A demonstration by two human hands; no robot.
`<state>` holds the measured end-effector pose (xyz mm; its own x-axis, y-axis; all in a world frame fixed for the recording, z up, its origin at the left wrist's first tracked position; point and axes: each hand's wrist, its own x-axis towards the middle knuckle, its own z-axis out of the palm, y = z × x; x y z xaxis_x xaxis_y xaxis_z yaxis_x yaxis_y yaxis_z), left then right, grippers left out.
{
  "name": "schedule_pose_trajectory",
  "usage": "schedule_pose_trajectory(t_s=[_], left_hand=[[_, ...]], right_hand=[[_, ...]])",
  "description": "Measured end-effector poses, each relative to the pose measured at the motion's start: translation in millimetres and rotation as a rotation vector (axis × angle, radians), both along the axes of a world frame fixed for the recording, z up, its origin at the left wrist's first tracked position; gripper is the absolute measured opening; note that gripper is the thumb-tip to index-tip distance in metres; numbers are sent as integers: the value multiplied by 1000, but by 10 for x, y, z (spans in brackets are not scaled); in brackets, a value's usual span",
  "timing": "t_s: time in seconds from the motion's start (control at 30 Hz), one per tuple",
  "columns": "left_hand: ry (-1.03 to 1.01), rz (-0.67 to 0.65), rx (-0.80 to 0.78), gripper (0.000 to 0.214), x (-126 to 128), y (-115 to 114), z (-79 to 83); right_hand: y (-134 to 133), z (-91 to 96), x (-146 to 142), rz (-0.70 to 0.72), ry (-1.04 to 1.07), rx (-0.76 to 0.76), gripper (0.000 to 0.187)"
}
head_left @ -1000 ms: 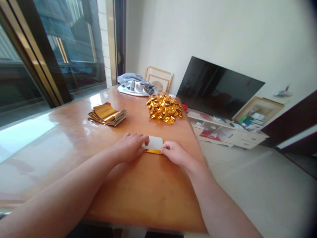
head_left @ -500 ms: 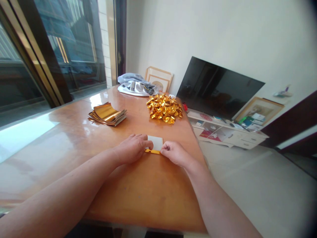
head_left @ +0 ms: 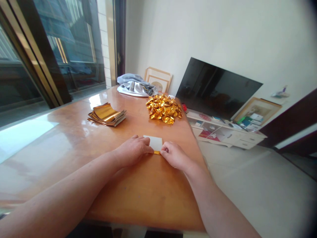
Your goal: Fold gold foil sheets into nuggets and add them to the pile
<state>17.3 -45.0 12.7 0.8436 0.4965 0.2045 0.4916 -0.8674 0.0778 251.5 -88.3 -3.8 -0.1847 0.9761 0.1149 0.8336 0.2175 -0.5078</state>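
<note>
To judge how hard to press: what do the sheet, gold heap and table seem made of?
Sheet: probably foil-faced paper; dull pale face, shiny gold strip along the near edge.
Gold heap: likely similar foil or foil paper; crisp creases, bright metallic glints.
Table: looks like varnished wood, perhaps veneer or laminate; orange-brown, glossy, with bright reflections.

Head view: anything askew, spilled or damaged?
Nothing looks spilled or damaged. Mildly untidy: the stack of gold sheets, fanned, edges out of line. The TV looks tilted, but the cabinet below slants similarly, so probably camera angle. The partly covered white-and-gold sheet shows no visible tear.
</note>
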Motion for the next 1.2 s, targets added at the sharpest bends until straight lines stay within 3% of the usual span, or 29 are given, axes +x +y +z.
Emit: schedule_pose_trajectory(t_s=[0.6,0.7,0.83,0.93,1.2], left_hand=[[74,-22,12,17,0,-35,96],[67,-19,22,16,-3,-26,74],[55,-35,22,15,-7,-21,62],[59,-39,25,16,-7,-25,72],[79,-20,19,18,-3,-42,112]], right_hand=[[-9,44,-17,-31,-108,-59,10],[-95,111,-52,-31,-203,38,8],[-287,232,-218,34,-348,173,21],[-427,278,-380,101,-445,162,23],[-570,293,-515,61,-624,111,26]])
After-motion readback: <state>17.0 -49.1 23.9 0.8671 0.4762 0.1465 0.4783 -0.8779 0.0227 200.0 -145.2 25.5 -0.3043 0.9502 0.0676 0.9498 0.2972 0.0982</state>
